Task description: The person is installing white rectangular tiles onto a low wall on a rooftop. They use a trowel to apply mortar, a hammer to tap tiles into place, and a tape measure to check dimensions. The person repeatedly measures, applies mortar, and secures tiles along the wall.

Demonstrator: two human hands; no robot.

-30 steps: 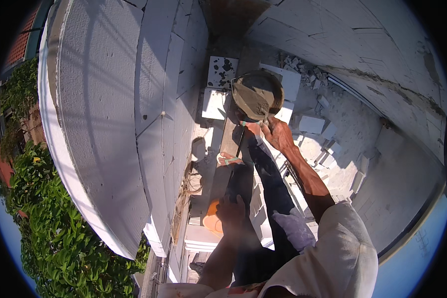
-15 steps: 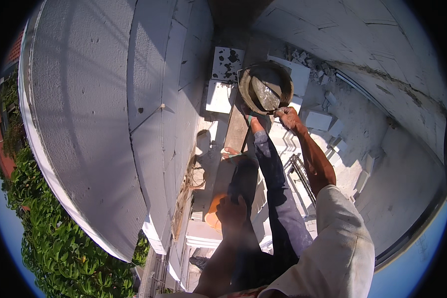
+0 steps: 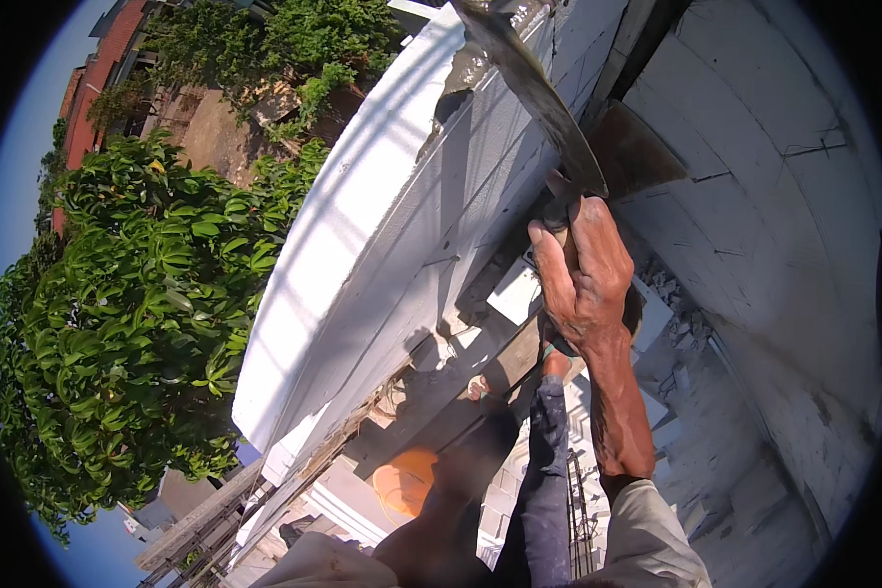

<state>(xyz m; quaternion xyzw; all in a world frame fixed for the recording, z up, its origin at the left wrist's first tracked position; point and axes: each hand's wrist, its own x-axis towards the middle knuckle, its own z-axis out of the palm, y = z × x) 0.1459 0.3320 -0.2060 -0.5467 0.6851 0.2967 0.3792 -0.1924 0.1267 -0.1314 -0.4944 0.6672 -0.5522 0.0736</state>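
My right hand [image 3: 590,269] is raised in front of the white block wall [image 3: 309,245], its fingers closed around the handle of a trowel [image 3: 534,88]. The long grey blade reaches up and left over the wall's top, beside wet grey mortar [image 3: 468,67] smeared along the edge. My left hand [image 3: 472,439] is low near my leg, dark and blurred, so its fingers do not show clearly. The bucket is mostly hidden behind my right hand and wrist.
My feet are on a narrow plank [image 3: 514,358] high above the floor. An orange round container [image 3: 405,480] lies below left. Another block wall [image 3: 755,196] rises on the right, with rubble [image 3: 668,289] at its foot. Leafy branches [image 3: 137,314] stand outside the left wall.
My right hand has risen from the bucket to the top of the left wall with the trowel. The view has shifted left, showing more of the wall's top and the greenery.
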